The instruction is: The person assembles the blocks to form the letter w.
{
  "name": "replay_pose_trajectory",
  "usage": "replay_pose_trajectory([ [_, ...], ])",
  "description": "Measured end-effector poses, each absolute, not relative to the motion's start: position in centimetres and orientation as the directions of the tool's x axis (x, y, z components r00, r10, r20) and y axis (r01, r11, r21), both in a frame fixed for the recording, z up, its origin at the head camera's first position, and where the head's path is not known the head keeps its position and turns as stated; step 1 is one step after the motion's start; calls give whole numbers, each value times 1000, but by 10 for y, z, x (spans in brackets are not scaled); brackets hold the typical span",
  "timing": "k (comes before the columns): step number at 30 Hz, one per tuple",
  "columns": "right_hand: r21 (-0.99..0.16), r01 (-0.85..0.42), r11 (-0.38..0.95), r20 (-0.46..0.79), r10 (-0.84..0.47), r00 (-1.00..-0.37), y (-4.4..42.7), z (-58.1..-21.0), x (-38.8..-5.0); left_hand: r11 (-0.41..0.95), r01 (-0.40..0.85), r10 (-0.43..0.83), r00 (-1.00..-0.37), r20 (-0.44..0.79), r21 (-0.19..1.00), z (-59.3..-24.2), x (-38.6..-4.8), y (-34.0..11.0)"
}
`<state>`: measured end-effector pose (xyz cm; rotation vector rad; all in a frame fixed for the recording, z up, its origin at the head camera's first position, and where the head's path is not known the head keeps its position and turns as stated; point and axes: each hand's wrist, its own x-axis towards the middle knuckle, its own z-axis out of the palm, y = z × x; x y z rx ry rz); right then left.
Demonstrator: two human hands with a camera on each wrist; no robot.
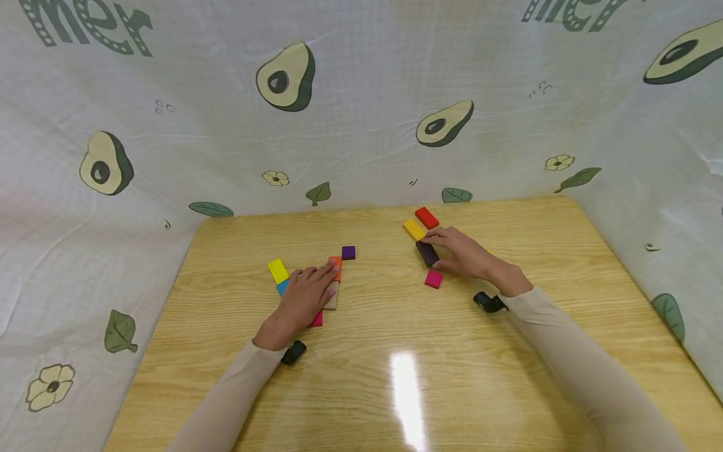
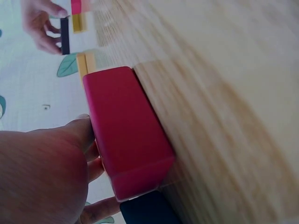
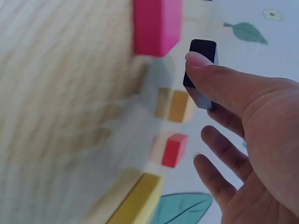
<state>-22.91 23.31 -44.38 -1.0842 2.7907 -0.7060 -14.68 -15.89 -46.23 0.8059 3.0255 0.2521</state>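
My right hand pinches a black block between thumb and fingers; the right wrist view shows the thumb on its end and other fingers spread apart. My left hand lies over a group of blocks, fingertips reaching an orange block. Beside that hand are a beige block, a yellow block and a blue block, partly hidden. A pink-red block stands close to the left thumb in the left wrist view.
A small purple block lies right of the left group. Around the right hand are a red block, an amber block, a pink block and a yellow block. A patterned cloth rises behind the wooden table.
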Motion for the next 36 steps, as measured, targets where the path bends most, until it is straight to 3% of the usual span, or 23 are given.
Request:
replay_pose_trajectory([
  [10,-444,-620,647,91,-656,-749,199,-435,-221,857,494,494,-869,40,143,-463,-147,-159],
  [36,-389,-663,639,93,-689,-719,121,-454,-215,866,484,485,-874,20,126,-464,-147,-159],
])
